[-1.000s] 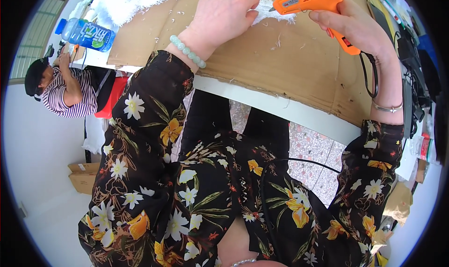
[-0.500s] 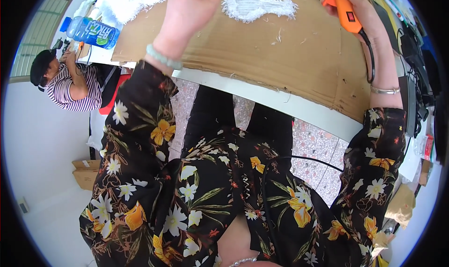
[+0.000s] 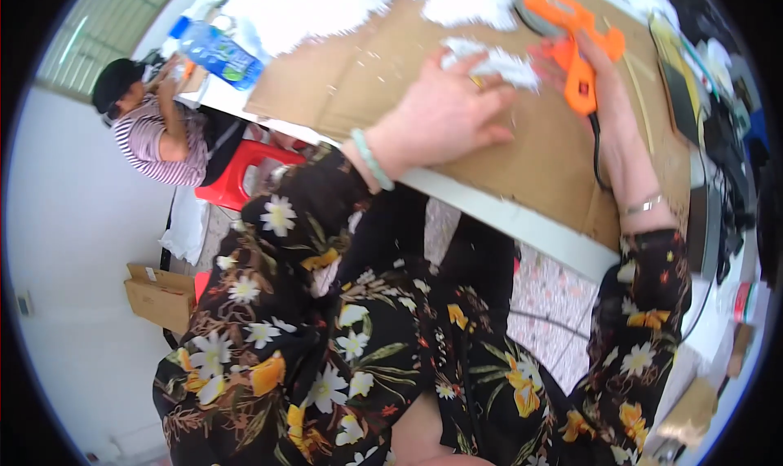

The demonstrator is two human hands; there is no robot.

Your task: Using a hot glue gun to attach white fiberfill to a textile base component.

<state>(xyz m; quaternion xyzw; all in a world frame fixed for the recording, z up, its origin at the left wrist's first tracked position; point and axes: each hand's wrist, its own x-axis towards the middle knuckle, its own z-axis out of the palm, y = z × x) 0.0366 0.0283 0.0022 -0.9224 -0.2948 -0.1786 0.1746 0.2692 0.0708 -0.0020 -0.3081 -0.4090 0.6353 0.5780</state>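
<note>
While right hand wraps the glue gun, left hand: fingers loosely spread, nothing pinched; can't tell if touching.
White fuzzy strip: on cardboard, beyond left palm, long axis roughly left-right; left hand nearer.
Glue gun: right of strip, cord trailing bodyward.
Larger white fuzzy pieces: beyond strip.
Bottle: well left of strip.
In the way: left fingers, partly covering strip.
</note>
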